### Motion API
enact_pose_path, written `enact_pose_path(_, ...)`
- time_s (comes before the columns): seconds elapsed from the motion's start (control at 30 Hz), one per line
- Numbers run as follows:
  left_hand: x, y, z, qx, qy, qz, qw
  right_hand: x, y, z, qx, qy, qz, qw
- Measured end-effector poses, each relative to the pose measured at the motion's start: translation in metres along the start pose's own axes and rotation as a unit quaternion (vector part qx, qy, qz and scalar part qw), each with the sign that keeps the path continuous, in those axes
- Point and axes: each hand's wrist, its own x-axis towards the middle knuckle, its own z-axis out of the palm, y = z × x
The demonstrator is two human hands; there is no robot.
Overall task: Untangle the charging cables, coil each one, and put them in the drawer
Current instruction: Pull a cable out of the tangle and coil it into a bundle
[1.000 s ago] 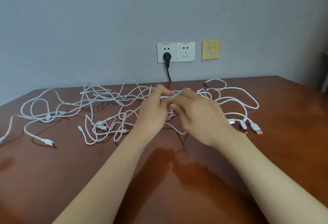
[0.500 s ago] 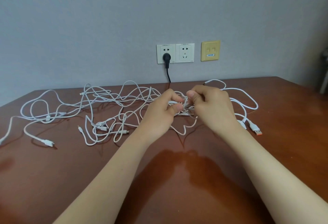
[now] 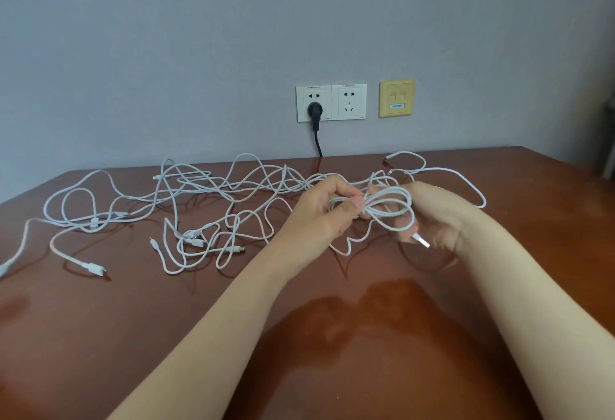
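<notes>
Grey wall [image 3: 166,53] behind. Brown wooden table [image 3: 100,336] fills lower view. Tangle of white charging cables [image 3: 233,186] sprawls across table's far half, knotted, uncoiled. Left hand [image 3: 319,216] raised above table near centre, thumb and fingers pinching cable strands. Right hand [image 3: 439,216] just beside it, fingers curled round small loops [image 3: 396,210] of same cable. 2-gang socket [image 3: 349,102] on wall, black plug [image 3: 314,110] in left outlet; yellow plate [image 3: 396,98] beside. USB connector [image 3: 422,240] hangs below right fingers.

Left grip [image 3: 319,211] and right grip [image 3: 436,216] close together out front, both in tight pinches.
</notes>
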Motion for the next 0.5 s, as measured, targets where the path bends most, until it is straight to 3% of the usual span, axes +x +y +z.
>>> enact_pose_path(0.13,0.006,-0.002,-0.001,-0.110,0.071,-0.025,0.991,0.006,0.009,0.011,0.031,-0.005,-0.022,0.999)
enact_pose_path(0.27,0.012,-0.004,-0.002,-0.125,0.158,-0.038,0.979,0.012,0.018,0.027,-0.091,0.051,-0.121,0.987)
enact_pose_path(0.33,0.015,-0.007,-0.003,-0.093,0.175,-0.045,0.979,0.013,0.021,0.033,-0.298,0.130,-0.195,0.925)
enact_pose_path(0.4,0.018,-0.010,-0.004,-0.067,0.184,-0.049,0.979,0.009,0.022,0.039,-0.492,0.187,-0.243,0.815)
enact_pose_path(0.43,0.018,-0.011,-0.005,-0.048,0.191,-0.049,0.979,0.006,0.022,0.041,-0.524,0.196,-0.262,0.787)
enact_pose_path(0.5,0.020,-0.013,-0.007,0.010,0.202,-0.045,0.978,0.002,0.022,0.043,-0.543,0.198,-0.282,0.766)
